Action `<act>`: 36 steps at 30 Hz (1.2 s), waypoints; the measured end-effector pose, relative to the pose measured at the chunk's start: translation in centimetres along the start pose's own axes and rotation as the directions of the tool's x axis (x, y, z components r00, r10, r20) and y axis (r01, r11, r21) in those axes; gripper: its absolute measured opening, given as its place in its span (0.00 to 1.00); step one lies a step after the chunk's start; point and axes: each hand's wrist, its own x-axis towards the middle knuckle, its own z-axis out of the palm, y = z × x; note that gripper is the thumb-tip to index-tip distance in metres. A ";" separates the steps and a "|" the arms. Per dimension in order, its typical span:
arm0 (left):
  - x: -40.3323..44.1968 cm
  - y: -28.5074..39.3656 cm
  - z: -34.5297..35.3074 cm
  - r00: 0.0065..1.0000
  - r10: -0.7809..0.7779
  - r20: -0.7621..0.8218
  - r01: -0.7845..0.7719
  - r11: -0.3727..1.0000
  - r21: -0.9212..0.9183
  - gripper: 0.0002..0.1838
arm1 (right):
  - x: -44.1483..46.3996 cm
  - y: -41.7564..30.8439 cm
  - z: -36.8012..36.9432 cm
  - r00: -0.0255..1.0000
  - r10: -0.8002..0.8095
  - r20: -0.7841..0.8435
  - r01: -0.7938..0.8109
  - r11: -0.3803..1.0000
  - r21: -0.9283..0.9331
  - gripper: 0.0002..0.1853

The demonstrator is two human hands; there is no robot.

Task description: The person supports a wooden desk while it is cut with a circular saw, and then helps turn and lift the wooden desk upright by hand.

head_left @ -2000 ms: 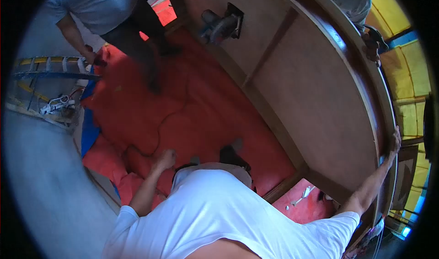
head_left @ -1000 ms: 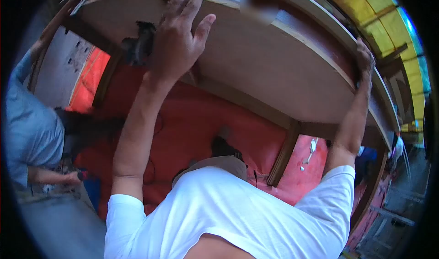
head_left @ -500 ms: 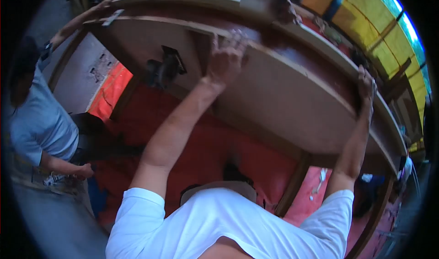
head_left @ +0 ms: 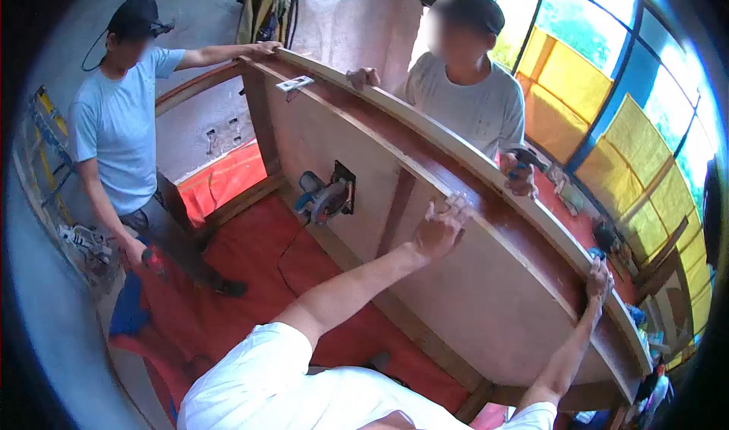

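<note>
A large wooden table (head_left: 497, 293) is tipped on its side in front of me, its plywood face toward me. My left hand (head_left: 443, 229) has its fingers hooked over the near wooden edge, around the middle. Farther right, my right hand (head_left: 599, 282) is wrapped around the outer pale board (head_left: 547, 219). A reddish-brown channel runs between the two edges. Fixed to the plywood, left of my left hand, is a circular saw (head_left: 328, 196) with a hanging cord. A small white plate (head_left: 295, 84) sits across the channel near the left corner.
At left, a person (head_left: 121, 138) holds the table's corner with one hand and a red power tool (head_left: 153, 261) in the other. Behind the table another person (head_left: 471, 100) has both hands at its edge, one with a dark tool (head_left: 524, 157). Red sheeting (head_left: 228, 308) covers the floor.
My view has lifted and turned, so both people now show more fully. My hands stay on the table's edges. Any movement of the table itself is hard to separate from the camera's.
</note>
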 end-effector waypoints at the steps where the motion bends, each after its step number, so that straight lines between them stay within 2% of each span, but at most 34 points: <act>1: 0.0 0.1 0.5 1.000 0.001 -0.012 0.000 1.000 0.002 0.31 | -0.3 0.6 0.6 0.983 -0.157 -0.092 0.151 0.986 -0.064 0.29; 3: 0.1 -0.1 1.7 0.999 -0.003 -0.032 0.003 1.000 0.002 0.31 | 0.5 0.1 0.5 0.999 -0.038 -0.037 0.038 0.999 -0.003 0.28; 5: 0.0 0.4 2.1 0.999 -0.008 -0.038 0.008 1.000 -0.007 0.31 | 1.4 1.2 1.4 0.998 -0.046 -0.030 0.047 0.999 0.009 0.28; 6: 0.2 0.5 2.0 0.999 -0.009 -0.038 0.009 1.000 -0.014 0.31 | 1.9 1.5 1.4 0.999 -0.044 -0.002 0.044 0.998 -0.050 0.28; 9: 0.0 0.8 2.1 0.998 0.000 -0.068 -0.002 1.000 -0.030 0.29 | 2.5 2.9 2.7 0.996 -0.079 -0.043 0.081 0.995 0.050 0.29; 10: -0.1 1.1 1.6 0.997 -0.003 -0.080 0.001 1.000 -0.021 0.28 | 2.5 3.0 2.7 0.990 -0.121 -0.068 0.123 0.992 0.016 0.28; 11: -0.2 1.2 1.0 0.996 -0.004 -0.091 0.003 1.000 -0.012 0.27 | 2.7 3.1 2.2 0.994 -0.104 0.040 0.104 0.994 0.018 0.28; 13: -0.3 1.3 -0.2 0.994 -0.004 -0.113 0.008 0.999 0.033 0.26 | 5.1 7.9 6.6 0.947 -0.285 -0.150 0.273 0.957 -0.098 0.27; 15: -0.1 1.5 -0.7 0.992 0.012 -0.128 -0.002 0.997 0.082 0.26 | 5.8 8.1 6.9 0.910 -0.387 -0.149 0.400 0.914 0.067 0.19; 16: 0.2 1.6 -0.7 0.989 0.012 -0.150 0.014 0.985 0.172 0.24 | 9.3 13.2 11.3 0.683 -0.638 -0.355 0.639 0.758 -0.131 0.20; 17: 1.1 2.1 1.2 0.984 0.022 -0.176 0.021 0.971 0.237 0.23 | 11.0 13.3 10.3 0.745 -0.602 -0.287 0.598 0.794 -0.113 0.19; 18: 1.1 1.8 1.6 0.983 0.013 -0.183 0.026 0.978 0.206 0.22 | 10.1 11.4 8.4 0.769 -0.579 -0.270 0.566 0.814 -0.130 0.19; 21: 0.2 -0.3 2.4 0.994 -0.090 -0.063 0.096 0.991 0.093 0.19 | 7.3 6.7 4.0 0.821 -0.504 -0.267 0.456 0.861 -0.223 0.17; 22: 0.5 0.0 0.9 0.963 0.084 -0.258 -0.052 0.990 0.128 0.26 | 6.9 5.4 3.5 0.825 -0.491 -0.281 0.429 0.867 -0.254 0.16; 23: 1.3 -0.3 1.4 0.973 0.091 -0.211 -0.089 0.996 0.015 0.30 | 6.5 4.5 3.1 0.825 -0.480 -0.298 0.404 0.870 -0.283 0.15; 24: 1.4 0.2 0.6 0.974 0.085 -0.210 -0.078 0.996 0.042 0.31 | 6.1 3.6 2.6 0.820 -0.476 -0.319 0.384 0.869 -0.312 0.15; 26: 1.8 0.7 0.5 0.965 0.107 -0.238 -0.090 0.992 0.084 0.33 | 6.2 2.9 2.2 0.771 -0.519 -0.368 0.355 0.831 -0.428 0.14; 27: 2.2 0.9 0.7 0.956 0.143 -0.256 -0.125 0.988 0.088 0.34 | 8.7 4.5 4.6 0.683 -0.588 -0.432 0.284 0.759 -0.585 0.15; 28: 2.7 1.4 0.8 0.958 0.152 -0.244 -0.131 0.986 0.101 0.33 | 6.6 2.6 2.5 0.611 -0.639 -0.468 0.267 0.723 -0.638 0.17; 29: 3.3 2.0 1.0 0.959 0.159 -0.236 -0.135 0.984 0.115 0.33 | 8.3 3.3 3.5 0.666 -0.462 -0.586 0.243 0.876 -0.416 0.19; 30: 2.3 2.0 0.3 0.965 0.168 -0.200 -0.127 0.971 0.202 0.31 | 6.2 2.2 1.8 0.598 -0.392 -0.699 0.223 0.919 -0.325 0.20; 31: 2.2 1.7 0.8 0.971 0.175 -0.161 -0.124 0.950 0.288 0.30 | 5.0 1.7 1.2 0.571 -0.300 -0.764 0.391 0.918 -0.068 0.16; 32: 2.8 3.2 1.4 0.949 0.232 -0.212 -0.185 0.958 0.220 0.29 | 4.2 2.2 -0.1 0.707 -0.301 -0.640 0.265 0.952 -0.155 0.16; 33: 2.1 4.5 1.1 0.927 0.276 -0.253 -0.244 0.958 0.152 0.29 | 3.0 2.5 -1.8 0.889 -0.194 -0.414 0.156 0.980 -0.126 0.15; 34: 1.5 5.2 1.6 0.949 0.236 -0.210 -0.206 0.966 0.155 0.28 | 3.1 4.0 -0.4 0.841 -0.207 -0.499 0.168 0.978 -0.122 0.16; 35: 1.4 5.5 2.8 0.968 0.193 -0.162 -0.167 0.973 0.160 0.27 | 4.1 5.7 0.9 0.848 -0.199 -0.491 0.204 0.978 -0.044 0.19; 36: 1.6 5.4 3.9 0.972 0.196 -0.128 -0.181 0.976 0.120 0.27 | 3.7 6.9 1.4 0.817 -0.233 -0.528 0.248 0.968 -0.044 0.17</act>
